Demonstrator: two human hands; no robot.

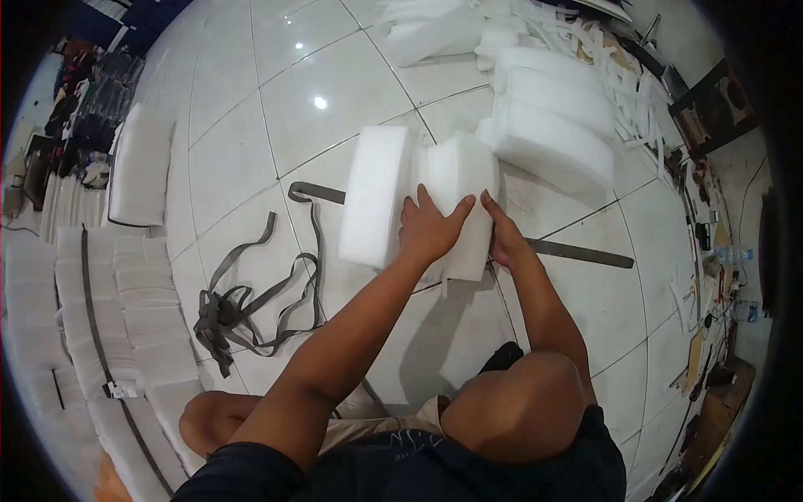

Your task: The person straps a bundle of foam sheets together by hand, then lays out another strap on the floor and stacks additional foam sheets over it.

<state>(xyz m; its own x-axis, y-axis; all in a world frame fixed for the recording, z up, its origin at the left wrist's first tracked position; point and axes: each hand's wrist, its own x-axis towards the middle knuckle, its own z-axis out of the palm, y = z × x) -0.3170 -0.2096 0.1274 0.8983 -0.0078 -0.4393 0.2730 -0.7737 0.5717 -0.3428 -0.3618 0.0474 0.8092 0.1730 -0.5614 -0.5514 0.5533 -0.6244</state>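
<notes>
Two blocks of stacked white foam sheets stand side by side on the floor before me: a left stack [372,197] and a right stack [473,171]. My left hand [431,224] grips the left side of the right stack, fingers spread and thumb toward its top. On that stack's right side is my right hand [504,230], its thumb up near the left thumb and its other fingers partly hidden. A dark grey strap runs beneath the foam, with one end [581,253] flat at the right. Its looped part [314,192] emerges at the left.
The rest of the strap lies tangled [226,314] on the tiled floor [226,142]. More foam stacks [552,117] stand at the upper right, beside a heap of foam strips [640,113]. Strapped foam bundles [92,309] line the left. Plastic bottles [744,311] are at the far right.
</notes>
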